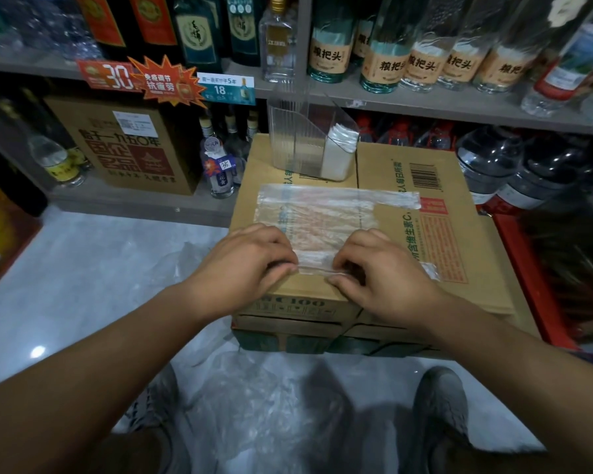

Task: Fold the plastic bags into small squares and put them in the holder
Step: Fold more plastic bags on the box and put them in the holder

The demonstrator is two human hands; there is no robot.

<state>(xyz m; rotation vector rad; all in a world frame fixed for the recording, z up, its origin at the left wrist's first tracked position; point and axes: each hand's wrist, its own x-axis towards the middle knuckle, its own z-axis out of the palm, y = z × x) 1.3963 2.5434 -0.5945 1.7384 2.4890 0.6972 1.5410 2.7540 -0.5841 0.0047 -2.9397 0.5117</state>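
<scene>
Box (466, 241) bears bag (322, 213); left hand (243, 265), right hand (384, 268) seemingly pinching it.

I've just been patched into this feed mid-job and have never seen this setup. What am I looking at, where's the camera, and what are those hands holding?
There is no machine here: a person works with bare hands, and the single picture comes from a camera worn on the head, looking forward and down. The left hand and right hand each pinch the near edge of a clear plastic bag lying flat on a cardboard box. Behind it on the box stands a clear holder with folded bags stacked in its right compartment. More loose bags lie on the floor by the feet. Shelves of bottles fill the background.
</scene>
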